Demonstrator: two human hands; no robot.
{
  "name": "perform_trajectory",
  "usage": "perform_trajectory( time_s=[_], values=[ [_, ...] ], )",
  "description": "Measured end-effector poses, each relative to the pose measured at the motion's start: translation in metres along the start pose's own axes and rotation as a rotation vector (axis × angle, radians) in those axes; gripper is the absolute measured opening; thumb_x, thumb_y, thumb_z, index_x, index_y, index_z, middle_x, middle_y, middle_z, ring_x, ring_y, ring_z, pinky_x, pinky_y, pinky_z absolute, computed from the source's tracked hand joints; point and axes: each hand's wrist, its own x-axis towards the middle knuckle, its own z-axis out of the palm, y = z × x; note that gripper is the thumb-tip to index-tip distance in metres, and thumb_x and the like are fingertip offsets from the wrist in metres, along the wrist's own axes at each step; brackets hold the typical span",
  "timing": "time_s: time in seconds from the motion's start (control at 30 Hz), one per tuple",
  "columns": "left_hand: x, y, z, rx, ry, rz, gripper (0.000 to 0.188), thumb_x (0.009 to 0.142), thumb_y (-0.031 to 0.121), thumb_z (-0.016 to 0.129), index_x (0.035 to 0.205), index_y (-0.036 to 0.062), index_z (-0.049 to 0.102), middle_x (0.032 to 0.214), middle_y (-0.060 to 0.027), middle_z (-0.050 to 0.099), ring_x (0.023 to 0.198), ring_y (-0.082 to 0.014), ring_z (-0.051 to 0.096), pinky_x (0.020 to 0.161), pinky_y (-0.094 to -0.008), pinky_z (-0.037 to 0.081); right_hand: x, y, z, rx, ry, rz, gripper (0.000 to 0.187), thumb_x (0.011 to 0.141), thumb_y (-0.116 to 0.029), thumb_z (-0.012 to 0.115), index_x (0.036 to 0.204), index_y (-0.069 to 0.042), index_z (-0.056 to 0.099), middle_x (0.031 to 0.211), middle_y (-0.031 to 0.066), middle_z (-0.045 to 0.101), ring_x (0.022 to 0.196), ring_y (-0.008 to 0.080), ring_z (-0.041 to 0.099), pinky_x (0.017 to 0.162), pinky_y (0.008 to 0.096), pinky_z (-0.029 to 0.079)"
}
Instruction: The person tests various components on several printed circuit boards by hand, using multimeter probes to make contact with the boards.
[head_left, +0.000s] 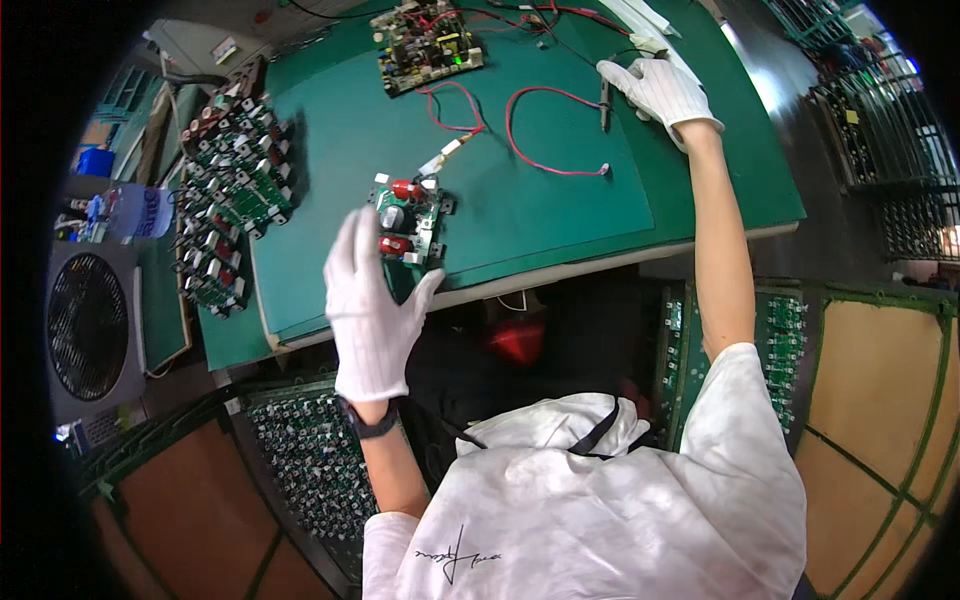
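My left hand (370, 300), in a white glove, is beside a small green circuit board (408, 222) carrying red parts and a round grey one. Its fingers lie along the board's left edge, with the thumb stretched apart near the lower corner; whether they touch it I cannot tell. A connector with red and white leads (452, 147) meets the board's top. My gloved right hand (668, 95) is at the far right of the green mat, fingers stretched left. Just below its fingertips lies a dark pen-shaped probe (605, 106). A red cable (540, 164) curves nearby.
A larger populated circuit board (428, 48) sits at the back of the green worktop (560, 215). Stacked circuit boards (235, 180) line the left side. Trays of small boards stand at lower left (315, 460) and right (785, 345). A black fan (88, 325) is far left.
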Motion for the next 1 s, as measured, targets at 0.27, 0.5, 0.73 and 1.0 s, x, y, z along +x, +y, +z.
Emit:
perform_trajectory(
  time_s=[0.27,0.5,0.73,1.0],
  values=[
    [0.034,0.019,0.057,0.139,0.205,-0.054,0.089,0.069,0.021,0.095,0.146,0.0090,0.052,0.130,-0.0166,0.063,0.119,-0.0375,0.060,0.101,-0.0480,0.049,0.016,0.003,0.014,-0.007,-0.064,-0.093,0.081,0.097,-0.076,0.043,0.076,-0.004,0.073,0.079,0.0194,0.072,0.084,0.0381,0.071,0.082,0.0480,0.055],
    [-0.006,0.118,0.049,-1.364,-0.237,-0.652,0.074,0.096,0.025,0.078,0.153,-0.0048,0.041,0.110,-0.0179,0.070,0.077,-0.0174,0.067,0.072,-0.0279,0.055,0.031,0.014,0.033,-0.061,-0.046,-0.217,0.079,0.097,-0.073,0.044,0.086,-0.003,0.079,0.096,0.0241,0.075,0.098,0.0400,0.072,0.095,0.0462,0.054],
    [0.046,0.159,0.106,-1.817,-0.366,-1.002,0.050,0.105,0.046,0.062,0.135,0.0056,0.054,0.099,-0.0048,0.067,0.062,-0.0092,0.056,0.055,-0.0243,0.044,0.029,0.000,0.039,0.038,-0.057,0.111,0.068,0.090,-0.067,0.059,0.095,-0.003,0.080,0.108,0.0254,0.075,0.105,0.0411,0.072,0.095,0.0457,0.055],
    [0.044,0.147,0.083,-1.554,-0.239,-0.574,0.026,0.106,0.026,0.063,0.117,0.0034,0.071,0.096,0.0019,0.062,0.078,-0.0043,0.050,0.064,-0.0217,0.040,-0.023,-0.033,-0.025,1.020,0.179,0.236,0.043,0.096,-0.048,0.067,0.104,-0.006,0.074,0.085,0.0029,0.074,0.060,0.0077,0.056,0.054,0.0252,0.041]
  ],
)
